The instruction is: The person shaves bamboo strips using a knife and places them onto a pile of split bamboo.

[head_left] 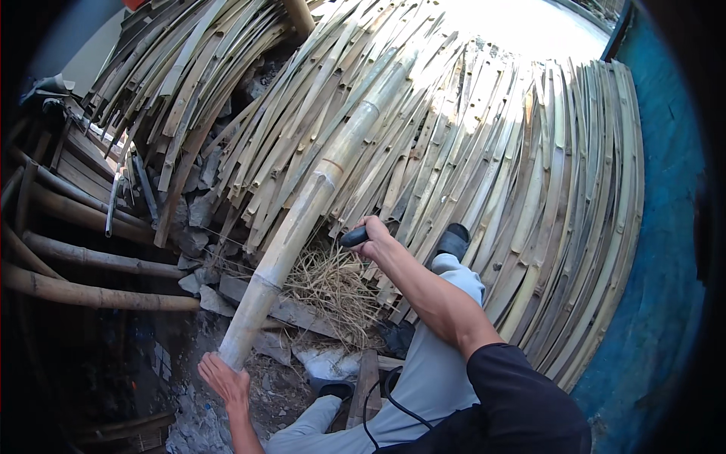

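A long pale bamboo pole [302,212] slants from the lower left up over a heap of split bamboo strips [484,166]. My left hand [224,378] grips the pole's near cut end, low in the picture. My right hand [372,236] is closed around a black tool handle [353,237] held close beside the pole's middle; the tool's working end is hidden behind the hand and pole. A black cord [382,412] runs down near my lap. My legs in light grey trousers stretch forward, with a black shoe [452,240] resting on the strips.
Round bamboo poles [91,257] lie stacked at the left. Dry fibres and shavings [333,287] pile under the pole, among stone and concrete rubble [200,219]. A blue wall [665,250] rises along the right. More strips are heaped at the upper left [189,68].
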### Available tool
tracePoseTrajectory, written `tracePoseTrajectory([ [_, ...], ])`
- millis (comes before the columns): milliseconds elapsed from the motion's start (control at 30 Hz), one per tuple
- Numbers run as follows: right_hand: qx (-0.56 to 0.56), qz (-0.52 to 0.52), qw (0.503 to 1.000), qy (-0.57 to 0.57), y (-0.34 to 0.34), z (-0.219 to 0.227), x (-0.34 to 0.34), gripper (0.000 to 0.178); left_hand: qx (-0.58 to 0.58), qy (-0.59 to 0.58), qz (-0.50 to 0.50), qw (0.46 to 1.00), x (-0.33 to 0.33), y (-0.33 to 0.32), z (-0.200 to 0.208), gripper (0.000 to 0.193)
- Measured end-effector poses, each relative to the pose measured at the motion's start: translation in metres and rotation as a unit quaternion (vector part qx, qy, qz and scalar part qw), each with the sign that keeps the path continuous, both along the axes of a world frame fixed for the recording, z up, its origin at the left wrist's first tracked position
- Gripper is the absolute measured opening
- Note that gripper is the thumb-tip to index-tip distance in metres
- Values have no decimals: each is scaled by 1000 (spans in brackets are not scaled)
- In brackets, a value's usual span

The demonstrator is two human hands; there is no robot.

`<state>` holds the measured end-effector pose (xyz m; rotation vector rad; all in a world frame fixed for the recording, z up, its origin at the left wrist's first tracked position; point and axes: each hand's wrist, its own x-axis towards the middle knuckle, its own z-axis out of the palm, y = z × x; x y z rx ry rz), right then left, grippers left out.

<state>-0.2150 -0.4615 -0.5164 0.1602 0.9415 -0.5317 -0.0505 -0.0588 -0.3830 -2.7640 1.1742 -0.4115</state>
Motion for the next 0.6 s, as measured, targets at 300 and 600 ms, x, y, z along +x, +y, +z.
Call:
tracePoseTrajectory([
  [300, -197, 30, 980, 15, -13, 3, 3, 15, 7, -92, 43, 995, 26, 42, -38, 57],
  [600, -144, 35, 978, 149, -9, -43, 23, 40, -38, -97, 8, 994, -17, 67, -52, 67],
])
